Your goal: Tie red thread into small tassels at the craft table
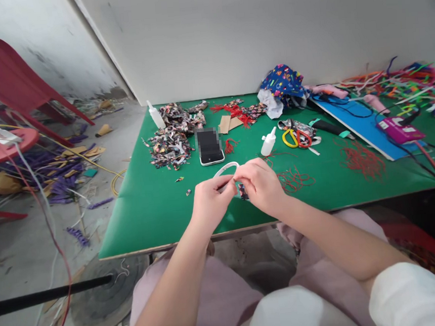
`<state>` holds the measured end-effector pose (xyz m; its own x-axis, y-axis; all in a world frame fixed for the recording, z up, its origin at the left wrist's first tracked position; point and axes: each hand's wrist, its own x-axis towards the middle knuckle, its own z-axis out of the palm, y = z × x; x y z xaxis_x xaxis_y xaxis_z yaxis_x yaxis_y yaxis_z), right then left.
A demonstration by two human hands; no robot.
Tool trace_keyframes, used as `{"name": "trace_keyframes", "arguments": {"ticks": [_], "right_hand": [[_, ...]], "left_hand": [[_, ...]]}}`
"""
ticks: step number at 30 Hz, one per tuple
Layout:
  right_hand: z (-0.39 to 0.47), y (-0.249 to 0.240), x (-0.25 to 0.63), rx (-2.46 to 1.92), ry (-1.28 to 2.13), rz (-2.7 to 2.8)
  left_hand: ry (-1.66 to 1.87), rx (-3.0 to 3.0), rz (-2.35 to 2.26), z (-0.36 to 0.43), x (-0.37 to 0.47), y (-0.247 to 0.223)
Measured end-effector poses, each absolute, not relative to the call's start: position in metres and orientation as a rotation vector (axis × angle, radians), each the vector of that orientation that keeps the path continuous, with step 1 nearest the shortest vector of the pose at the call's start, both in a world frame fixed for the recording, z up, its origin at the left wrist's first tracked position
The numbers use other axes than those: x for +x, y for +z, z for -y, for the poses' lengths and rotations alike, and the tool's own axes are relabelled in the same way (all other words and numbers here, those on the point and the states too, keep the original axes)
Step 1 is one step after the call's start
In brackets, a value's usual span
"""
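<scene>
My left hand and my right hand meet above the front of the green table, fingers pinched together. Between them, a thin white curved band arches up behind the fingertips, and my left fingers close on it. A small piece of dark patterned fabric shows under my right fingers. What exactly the right fingertips pinch is mostly hidden. Just beyond the hands lie a phone and a white squeeze bottle. Loose red strings lie to the right of my right hand.
Patterned fabric scraps and a second squeeze bottle occupy the left back. Farther right are scissors, a cutter knife, a blue board, pink glue guns and cables. A red chair stands left of the table.
</scene>
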<state>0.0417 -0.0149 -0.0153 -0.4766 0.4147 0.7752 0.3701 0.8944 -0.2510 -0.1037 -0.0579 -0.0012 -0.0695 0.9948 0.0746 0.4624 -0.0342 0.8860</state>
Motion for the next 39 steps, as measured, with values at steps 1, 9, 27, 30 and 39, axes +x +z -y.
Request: {"name": "trace_keyframes", "arguments": {"ticks": [1,9,27,30,39], "right_hand": [[0.015,-0.016,0.042,-0.557,0.068,2.105],[0.016,-0.012,0.046,-0.655,0.253,2.012],[0.009,0.007,0.066,-0.905,0.695,1.819],[0.004,0.016,0.086,-0.916,0.659,1.589],[-0.007,-0.023,0.128,-1.151,0.713,2.267]], "left_hand": [[1.062,1.532,-1.571,0.058,-0.103,-0.001],[1.191,1.316,-1.400,0.051,-0.102,-0.004],[1.275,1.027,-1.298,0.041,-0.097,-0.003],[1.383,0.940,-1.412,0.036,-0.111,-0.001],[0.738,2.118,-2.109,0.034,-0.154,-0.015]]}}
